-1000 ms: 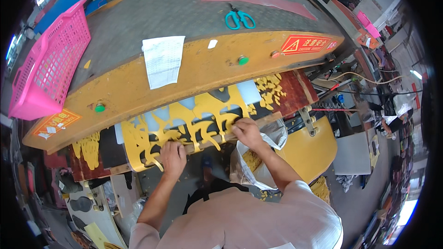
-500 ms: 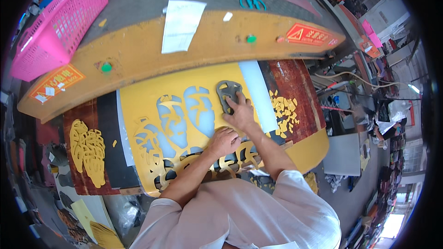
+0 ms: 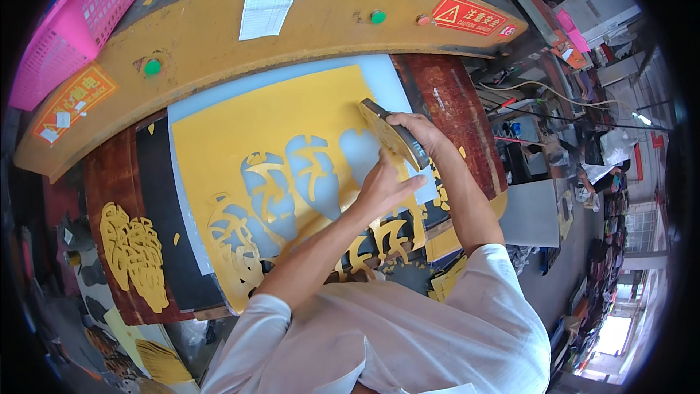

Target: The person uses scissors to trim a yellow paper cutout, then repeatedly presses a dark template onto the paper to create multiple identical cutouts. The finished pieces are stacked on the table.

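My right hand (image 3: pixel 419 131) grips a dark sole-shaped cutting die (image 3: pixel 401 128) by its outer edge. The die is tipped up off the sheet, with yellow material showing on the side facing left. My left hand (image 3: pixel 385 188) is just below that side, fingers apart and reaching up to it; whether the fingertips touch it I cannot tell. Beneath both hands lies a yellow sheet (image 3: pixel 219 128) with several sole-shaped cut-outs, the nearest one (image 3: pixel 357 152) left of the die. The sheet rests on a pale board (image 3: pixel 191 103).
Ahead runs the machine's orange beam (image 3: pixel 197 47) with green buttons and a hanging paper (image 3: pixel 271 0). Patterned yellow cut pieces (image 3: pixel 135 255) are piled at the left. A pink basket (image 3: pixel 80 22) stands at the far left; small yellow scraps (image 3: pixel 440 193) lie to the right.
The die, flat on the sheet before, is now lifted and tilted in my right hand, exposing a cut-out. My left hand has moved from a closed rest on the sheet up to the die.
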{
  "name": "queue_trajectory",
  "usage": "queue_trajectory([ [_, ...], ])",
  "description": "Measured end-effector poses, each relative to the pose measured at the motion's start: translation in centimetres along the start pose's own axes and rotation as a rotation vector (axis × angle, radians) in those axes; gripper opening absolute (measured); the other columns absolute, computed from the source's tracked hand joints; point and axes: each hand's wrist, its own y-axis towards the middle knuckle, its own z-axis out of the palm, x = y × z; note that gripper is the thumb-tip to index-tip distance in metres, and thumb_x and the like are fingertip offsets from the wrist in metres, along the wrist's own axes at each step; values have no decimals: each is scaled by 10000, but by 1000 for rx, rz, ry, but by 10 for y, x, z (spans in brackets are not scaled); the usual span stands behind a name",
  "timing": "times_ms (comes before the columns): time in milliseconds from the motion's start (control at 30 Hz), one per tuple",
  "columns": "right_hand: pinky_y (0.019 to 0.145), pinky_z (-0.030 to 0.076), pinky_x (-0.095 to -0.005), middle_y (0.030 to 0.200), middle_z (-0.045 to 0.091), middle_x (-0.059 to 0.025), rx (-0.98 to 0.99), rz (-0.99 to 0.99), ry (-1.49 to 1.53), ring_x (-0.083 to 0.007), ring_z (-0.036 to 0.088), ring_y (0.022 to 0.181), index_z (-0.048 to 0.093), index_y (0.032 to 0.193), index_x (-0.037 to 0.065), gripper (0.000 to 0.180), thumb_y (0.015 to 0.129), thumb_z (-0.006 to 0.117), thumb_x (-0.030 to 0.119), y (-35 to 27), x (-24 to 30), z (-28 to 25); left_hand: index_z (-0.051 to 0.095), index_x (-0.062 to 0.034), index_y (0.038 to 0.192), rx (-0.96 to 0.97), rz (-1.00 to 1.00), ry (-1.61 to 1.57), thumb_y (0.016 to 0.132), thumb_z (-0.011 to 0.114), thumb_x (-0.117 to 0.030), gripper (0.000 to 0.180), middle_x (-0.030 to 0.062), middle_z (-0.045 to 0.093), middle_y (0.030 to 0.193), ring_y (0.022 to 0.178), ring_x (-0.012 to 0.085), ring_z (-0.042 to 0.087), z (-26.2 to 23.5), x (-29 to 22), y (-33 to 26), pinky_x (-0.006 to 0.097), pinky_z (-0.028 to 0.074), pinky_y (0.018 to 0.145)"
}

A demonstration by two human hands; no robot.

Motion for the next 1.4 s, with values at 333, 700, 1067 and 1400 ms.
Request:
queue_trajectory([
  [333, 623, 607, -379, 950, 775, -171, 85, 20, 196, -235, 733, 714, 768, 1165, -12, 503, 893, 781, 411, 8, -16, -15, 583, -47, 973, 176, -346, -369, 908, 670, 20, 128, 30, 656, 828, 705, 158, 646, -115, 48, -6, 335, 546, 610],
  [700, 604, 635, -348, 981, 778, -170, 216, -19, 321, -230, 755, 707, 703, 1241, -13, 529, 1005, 672, 459, 1, -19, -7, 714, 45, 1119, -243, -904, -302, 1070, 592, -244, 317, 107, 747, 840, 677, 149, 708, -318, 70, -318, 299, 619, 648],
  [1067, 629, 655, -436, 997, 779, -127, 232, 67, 283, -249, 747, 734, 711, 1197, 26, 533, 943, 744, 494, 10, -12, -15, 753, -11, 956, -254, -884, -86, 970, 572, -293, 335, 77, 750, 826, 651, 141, 708, -366, 22, -321, 256, 603, 649],
  [1400, 586, 616, -377, 1007, 776, -129, 176, -24, 220, -248, 735, 713, 712, 1198, 39, 543, 921, 759, 504, 6, -28, -15, 718, -3, 1078, -258, -886, 59, 950, 672, -268, 297, 70, 739, 962, 889, 141, 733, -370, 51, -356, 273, 591, 785],
])
